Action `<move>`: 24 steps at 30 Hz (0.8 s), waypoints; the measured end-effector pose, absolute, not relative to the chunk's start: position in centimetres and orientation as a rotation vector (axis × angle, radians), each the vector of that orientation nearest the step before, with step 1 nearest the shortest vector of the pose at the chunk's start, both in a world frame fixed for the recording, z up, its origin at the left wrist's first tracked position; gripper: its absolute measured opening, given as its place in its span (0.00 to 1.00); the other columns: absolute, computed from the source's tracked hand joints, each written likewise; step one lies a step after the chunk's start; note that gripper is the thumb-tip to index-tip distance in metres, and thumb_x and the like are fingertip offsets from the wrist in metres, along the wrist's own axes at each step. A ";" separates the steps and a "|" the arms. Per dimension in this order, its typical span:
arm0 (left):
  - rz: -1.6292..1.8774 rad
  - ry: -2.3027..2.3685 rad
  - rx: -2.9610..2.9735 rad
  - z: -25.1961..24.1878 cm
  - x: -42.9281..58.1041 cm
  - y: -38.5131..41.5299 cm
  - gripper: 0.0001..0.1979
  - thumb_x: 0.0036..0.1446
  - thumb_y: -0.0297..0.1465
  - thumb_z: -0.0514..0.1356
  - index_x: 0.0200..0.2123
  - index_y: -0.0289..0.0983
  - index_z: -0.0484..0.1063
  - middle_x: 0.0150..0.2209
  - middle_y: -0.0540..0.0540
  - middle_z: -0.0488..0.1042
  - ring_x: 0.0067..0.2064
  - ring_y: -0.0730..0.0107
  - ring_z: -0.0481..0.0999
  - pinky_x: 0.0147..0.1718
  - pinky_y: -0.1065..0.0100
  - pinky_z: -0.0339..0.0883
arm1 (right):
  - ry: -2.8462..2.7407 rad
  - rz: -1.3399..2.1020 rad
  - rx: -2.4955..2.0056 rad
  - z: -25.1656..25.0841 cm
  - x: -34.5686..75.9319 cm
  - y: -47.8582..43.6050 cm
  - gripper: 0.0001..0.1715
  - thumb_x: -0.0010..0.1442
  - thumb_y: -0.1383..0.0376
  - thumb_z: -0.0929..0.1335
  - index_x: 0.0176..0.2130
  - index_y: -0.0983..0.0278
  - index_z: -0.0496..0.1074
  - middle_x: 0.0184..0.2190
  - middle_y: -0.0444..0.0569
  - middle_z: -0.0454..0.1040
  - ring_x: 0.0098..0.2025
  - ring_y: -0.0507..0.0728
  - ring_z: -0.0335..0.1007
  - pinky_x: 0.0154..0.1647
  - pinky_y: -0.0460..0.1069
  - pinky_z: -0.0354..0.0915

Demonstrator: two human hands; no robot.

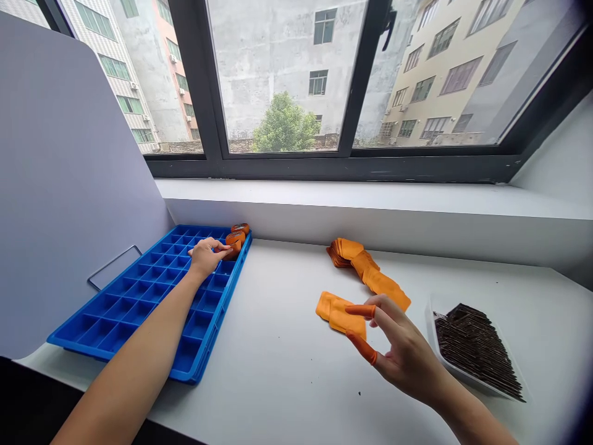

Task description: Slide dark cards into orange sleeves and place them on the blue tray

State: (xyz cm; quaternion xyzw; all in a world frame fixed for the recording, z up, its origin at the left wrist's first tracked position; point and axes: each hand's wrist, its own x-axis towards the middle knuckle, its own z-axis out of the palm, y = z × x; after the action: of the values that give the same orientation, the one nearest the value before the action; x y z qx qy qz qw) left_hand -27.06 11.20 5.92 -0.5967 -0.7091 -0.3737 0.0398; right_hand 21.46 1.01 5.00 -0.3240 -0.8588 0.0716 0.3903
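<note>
My left hand [207,254] reaches over the far right corner of a blue compartment tray [198,369]. Its thumb and fingertips are closed on a small orange pouch [235,248], which sits at the compartments there. Just behind are more orange pouches [240,229], upright in the same corner. My right hand [402,346] hovers above the table with thumb and index finger apart, both tips in orange finger cots [362,348]. Nothing shows between them. Flat orange pouches [328,304] lie overlapped just left of those fingertips, partly covered by the index finger.
A fanned row of orange pouches [365,269] lies farther back. At the right, a clear plastic box [433,327] holds a stack of thin dark brown sheets [477,352]. A pale panel [78,161] stands at the left, near a metal wire handle [113,262]. The window sill [333,193] borders the back.
</note>
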 end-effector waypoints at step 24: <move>-1.157 -2.211 -1.923 5.1 -26.8 11.2 0.13 0.58 0.33 0.72 0.45 0.43 0.76 0.45 0.46 0.85 0.42 0.56 0.85 0.42 0.61 0.75 | -2.224 0.217 -0.898 5.1 21.4 1.0 0.13 0.73 0.57 0.70 0.55 0.54 0.76 0.43 0.51 0.73 0.41 0.59 0.77 0.35 0.52 0.79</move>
State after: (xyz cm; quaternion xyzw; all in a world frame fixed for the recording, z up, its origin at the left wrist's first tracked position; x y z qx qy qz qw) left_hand -26.84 11.20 5.12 -0.6104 -0.7018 -0.3673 -0.0043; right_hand 21.36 0.96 5.11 -0.3480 -0.8621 0.0842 0.3586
